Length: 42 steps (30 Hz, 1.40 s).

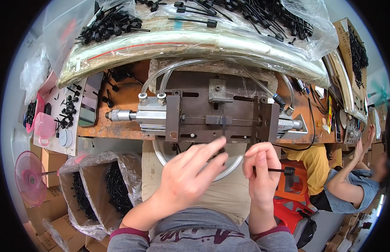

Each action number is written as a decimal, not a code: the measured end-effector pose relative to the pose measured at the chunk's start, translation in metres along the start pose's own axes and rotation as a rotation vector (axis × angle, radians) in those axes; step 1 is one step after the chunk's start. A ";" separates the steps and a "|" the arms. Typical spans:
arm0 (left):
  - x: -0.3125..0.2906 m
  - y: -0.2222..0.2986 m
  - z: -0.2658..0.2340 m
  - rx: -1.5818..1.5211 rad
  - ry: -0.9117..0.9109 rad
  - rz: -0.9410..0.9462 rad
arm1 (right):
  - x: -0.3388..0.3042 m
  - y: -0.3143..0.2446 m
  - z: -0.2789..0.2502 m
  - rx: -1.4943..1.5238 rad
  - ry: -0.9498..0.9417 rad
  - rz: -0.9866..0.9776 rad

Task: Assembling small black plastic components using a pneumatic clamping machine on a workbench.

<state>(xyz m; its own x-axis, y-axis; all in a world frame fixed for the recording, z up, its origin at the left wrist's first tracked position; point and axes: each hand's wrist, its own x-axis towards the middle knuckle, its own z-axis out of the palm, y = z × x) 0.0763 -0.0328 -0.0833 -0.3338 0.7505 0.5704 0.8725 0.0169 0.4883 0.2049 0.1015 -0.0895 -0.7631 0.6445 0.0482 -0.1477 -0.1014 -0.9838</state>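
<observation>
My right hand [262,172] is closed around the thin shaft of a black plastic rod with a knobbed head [289,171]; the head sticks out to the right. My left hand [190,170] reaches up toward the fixture with its fingers apart and nothing visible in them. Just beyond its fingertips is a dark metal clamping fixture [199,90], with a small grey block [216,120] at its middle and thin pins running to it from both sides. Air cylinders flank it, a left one [152,118] and a right one [289,124]. Under my hands, a white basket [160,157] rests on my lap, partly hidden.
Piles of black rods [109,27] lie on the plastic-covered ledge behind the fixture. Clear air hoses [182,64] arch over it. On the left are a phone [89,107], a pink cup [44,124], a fan [31,178] and lined boxes of rods [119,189]. A co-worker [350,185] sits at right.
</observation>
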 end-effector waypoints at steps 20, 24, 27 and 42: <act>0.013 -0.006 0.000 0.012 -0.072 -0.106 | 0.006 -0.015 -0.006 -0.780 0.146 -0.679; 0.008 0.018 -0.022 -0.763 -0.158 -0.186 | 0.030 -0.020 0.004 -1.134 0.007 -0.973; 0.004 0.013 -0.022 -0.587 -0.068 -0.013 | 0.039 -0.025 0.022 -1.198 -0.067 -1.027; 0.001 -0.009 0.004 -0.002 0.076 -0.024 | 0.257 -0.084 0.088 -1.154 -0.306 -0.624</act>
<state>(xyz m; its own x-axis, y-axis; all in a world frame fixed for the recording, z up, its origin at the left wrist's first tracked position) 0.0695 -0.0293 -0.0898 -0.3810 0.6976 0.6068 0.8632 0.0332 0.5038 -0.0346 0.2090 0.0209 -0.8943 0.1399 0.4250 -0.0246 0.9331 -0.3587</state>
